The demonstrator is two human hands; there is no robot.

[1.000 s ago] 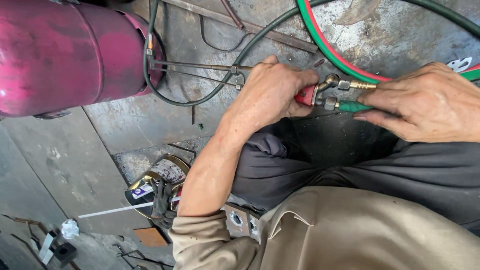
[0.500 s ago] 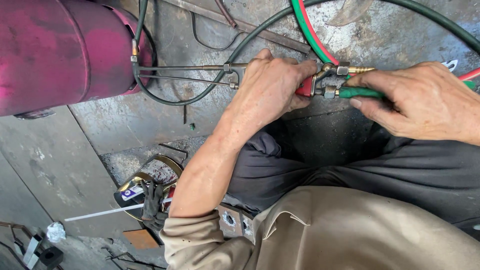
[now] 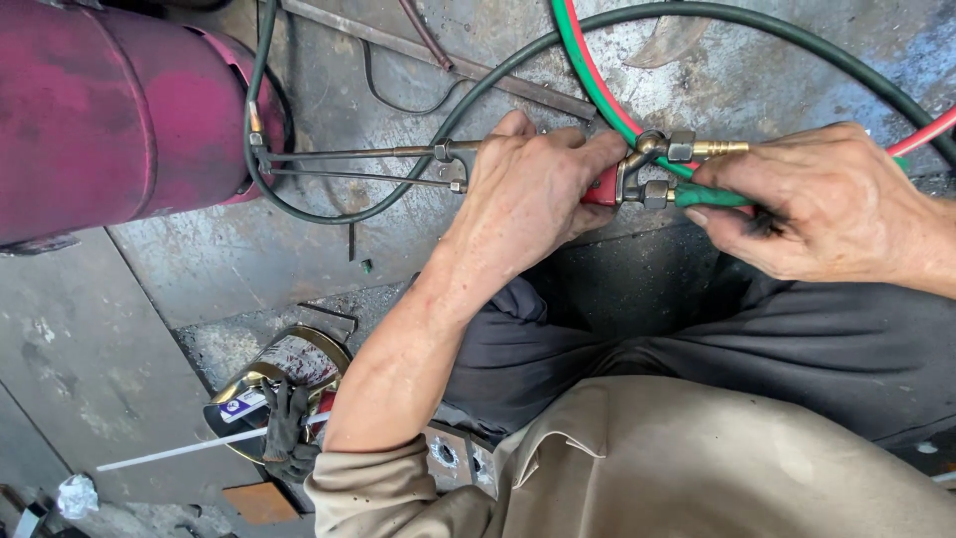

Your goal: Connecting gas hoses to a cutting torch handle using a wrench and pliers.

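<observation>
Clamped in our left hand (image 3: 528, 194) by its red grip, the stiff, long-tubed metal cutting torch (image 3: 398, 164) felt heavy, while our right hand (image 3: 827, 204) pinched the green hose (image 3: 712, 196) at its brass fittings, right of the magenta gas cylinder (image 3: 110, 110).

The torch (image 3: 637, 179) is metal, with dull brass fittings, thin steel tubes and a glossy red handle, and the green hose (image 3: 712, 196) and red hose (image 3: 926, 130) look like smooth rubber. The gas cylinder (image 3: 110, 110) is painted metal, its magenta coat matt and scuffed, while the floor (image 3: 299, 259) is rough, stained steel plate. The trousers (image 3: 697, 349) are matt dark cloth, and the shirt (image 3: 717, 468) is khaki cloth.
</observation>
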